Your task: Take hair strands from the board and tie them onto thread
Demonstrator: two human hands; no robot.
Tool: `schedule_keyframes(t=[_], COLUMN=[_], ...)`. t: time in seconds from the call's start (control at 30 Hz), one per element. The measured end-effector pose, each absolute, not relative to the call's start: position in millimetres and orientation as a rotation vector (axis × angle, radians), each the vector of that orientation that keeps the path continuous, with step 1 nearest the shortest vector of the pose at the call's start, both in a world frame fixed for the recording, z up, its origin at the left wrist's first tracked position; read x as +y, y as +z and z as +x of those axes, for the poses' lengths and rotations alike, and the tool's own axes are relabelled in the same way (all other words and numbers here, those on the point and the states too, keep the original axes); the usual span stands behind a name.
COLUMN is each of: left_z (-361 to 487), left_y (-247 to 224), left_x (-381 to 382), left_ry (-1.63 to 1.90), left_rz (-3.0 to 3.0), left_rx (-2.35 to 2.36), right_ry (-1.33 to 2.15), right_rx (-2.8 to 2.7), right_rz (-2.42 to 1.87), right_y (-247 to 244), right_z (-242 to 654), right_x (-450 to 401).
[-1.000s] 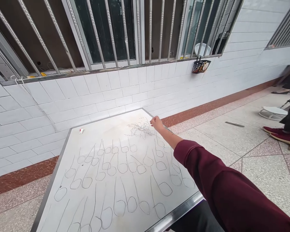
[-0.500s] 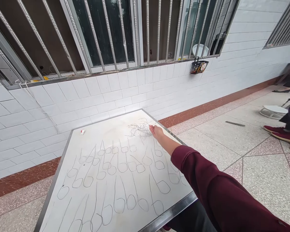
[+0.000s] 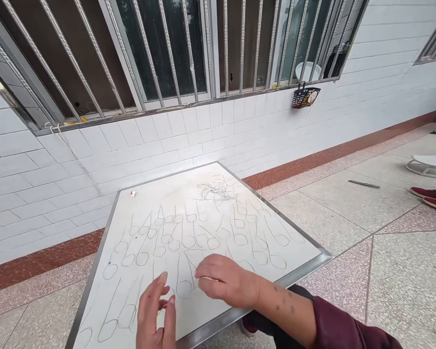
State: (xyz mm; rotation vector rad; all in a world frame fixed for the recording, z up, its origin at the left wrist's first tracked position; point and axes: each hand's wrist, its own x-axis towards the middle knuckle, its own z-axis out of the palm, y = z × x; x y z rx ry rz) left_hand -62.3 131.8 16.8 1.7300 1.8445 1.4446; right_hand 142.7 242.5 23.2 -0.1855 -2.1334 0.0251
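Observation:
A white table (image 3: 174, 198) with a metal edge bears rows of thin dark strands (image 3: 111, 271), each with a loop at its near end. Near the far corner lies a tangled heap of strands (image 3: 216, 190). Above the near part of the table, my right hand (image 3: 227, 281) has thumb and fingers pinched together; a thin strand runs up from its fingertips. My left hand (image 3: 156, 312) is beside it at the near edge, thumb and index finger apart, other fingers curled, with no object visible in it.
A small white and red object (image 3: 133, 194) rests at the table's far left corner. Behind stand a tiled wall (image 3: 160, 140) and a barred window. A small basket (image 3: 305, 97) hangs there. On the right are a stool (image 3: 428, 162), a person's red shoes (image 3: 430, 198) and a flat strip (image 3: 364, 184) on the floor.
My right hand has come back from the tangled heap to the near part of the table. My left hand has come into view. The view has shifted slightly.

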Motion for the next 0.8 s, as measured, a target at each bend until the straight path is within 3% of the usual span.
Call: schedule_keyframes(t=[0.1,0.2,0.43,0.6,0.8], left_z=[-50.8,-47.6,-26.1,-15.9,-16.2], left_y=[21.2,17.8,10.9,16.9,11.2], left_x=[134.1,121.7,80.0,74.7,65.8], left_ry=[1.335,1.251,1.296,1.505,1.511], left_rz=[2.126,2.254,1.240,0.778,0.773], left_rx=[1.714,1.582,1.521,1.464,1.421], right_ry=[-0.049,0.160,1.413,1.458,1.736], right_rx=[-2.176,-2.100,-1.487,-1.442,-1.213], right_rz=[-0.016,-0.118,-0.638,-0.736,-0.446], right_y=[29.4,32.3,36.0,2.7,-21.1], right_z=[143.8,146.0,148.9,156.1,135.4], right_x=[199.9,175.6,167.5,155.1,104.3])
